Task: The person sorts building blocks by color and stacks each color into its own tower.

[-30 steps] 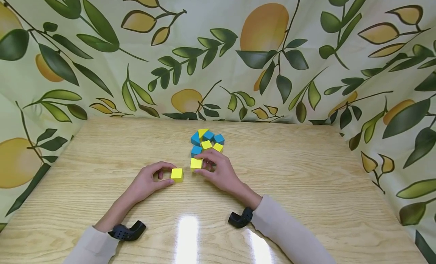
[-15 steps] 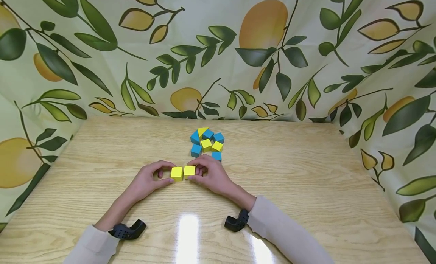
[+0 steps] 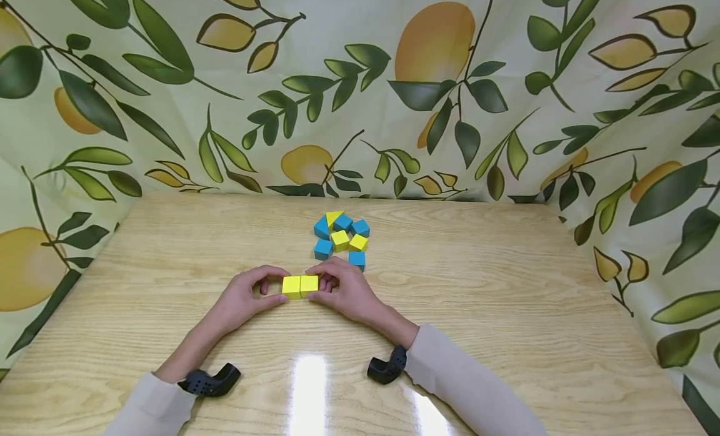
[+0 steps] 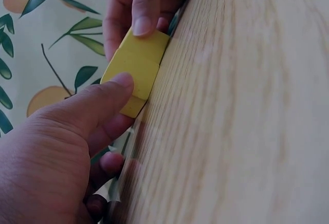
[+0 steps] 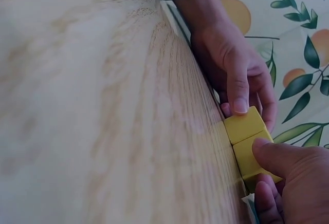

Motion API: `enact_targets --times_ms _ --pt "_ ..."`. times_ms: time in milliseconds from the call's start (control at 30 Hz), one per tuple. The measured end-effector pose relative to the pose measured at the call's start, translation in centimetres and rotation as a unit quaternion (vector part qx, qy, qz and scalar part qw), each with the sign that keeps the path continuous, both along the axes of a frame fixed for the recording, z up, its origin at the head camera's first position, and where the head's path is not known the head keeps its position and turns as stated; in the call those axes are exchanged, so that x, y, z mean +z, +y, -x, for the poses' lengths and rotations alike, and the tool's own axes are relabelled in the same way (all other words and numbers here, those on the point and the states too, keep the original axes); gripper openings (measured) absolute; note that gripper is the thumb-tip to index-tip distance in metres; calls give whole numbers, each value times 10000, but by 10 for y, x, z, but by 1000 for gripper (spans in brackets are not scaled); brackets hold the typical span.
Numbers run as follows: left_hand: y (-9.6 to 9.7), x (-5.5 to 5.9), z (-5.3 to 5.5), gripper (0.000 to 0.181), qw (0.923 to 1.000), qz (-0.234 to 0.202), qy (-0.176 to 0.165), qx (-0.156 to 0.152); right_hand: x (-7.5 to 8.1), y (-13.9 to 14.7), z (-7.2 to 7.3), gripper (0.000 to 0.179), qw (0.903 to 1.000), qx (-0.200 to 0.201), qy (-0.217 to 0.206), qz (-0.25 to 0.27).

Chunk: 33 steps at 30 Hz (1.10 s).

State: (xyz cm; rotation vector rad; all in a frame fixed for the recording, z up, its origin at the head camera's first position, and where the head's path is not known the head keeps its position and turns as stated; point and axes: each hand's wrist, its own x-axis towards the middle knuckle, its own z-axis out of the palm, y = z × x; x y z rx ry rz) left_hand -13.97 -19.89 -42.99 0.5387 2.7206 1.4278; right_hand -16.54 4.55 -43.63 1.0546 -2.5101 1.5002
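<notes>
Two yellow cubes stand side by side on the wooden table, their faces meeting. My left hand (image 3: 240, 302) pinches the left yellow cube (image 3: 290, 288) between thumb and fingers. From the other side, my right hand (image 3: 350, 291) pinches the right yellow cube (image 3: 309, 287) the same way. In the left wrist view, the left thumb (image 4: 110, 98) presses the near side of its cube. The right wrist view shows a thin seam between the cubes, with the right thumb (image 5: 275, 156) against the nearer one.
Behind the right hand lies a loose cluster of blocks: a yellow triangular block (image 3: 334, 218), a blue triangular block (image 3: 322, 227), several blue cubes, one at the front (image 3: 357, 260), and two yellow cubes. A leaf-patterned cloth (image 3: 360, 111) hangs beyond the wooden table (image 3: 478, 286).
My right hand has brought its yellow cube left and toward me from the cluster, closing the gap to the left cube. The left hand has stayed in place.
</notes>
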Motion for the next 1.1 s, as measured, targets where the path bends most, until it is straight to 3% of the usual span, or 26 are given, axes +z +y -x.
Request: enact_targets --times_ms 1100 --pt "-1 1 -2 35 9998 60 171 -58 -2 1 1 38 10000 88 -36 -32"
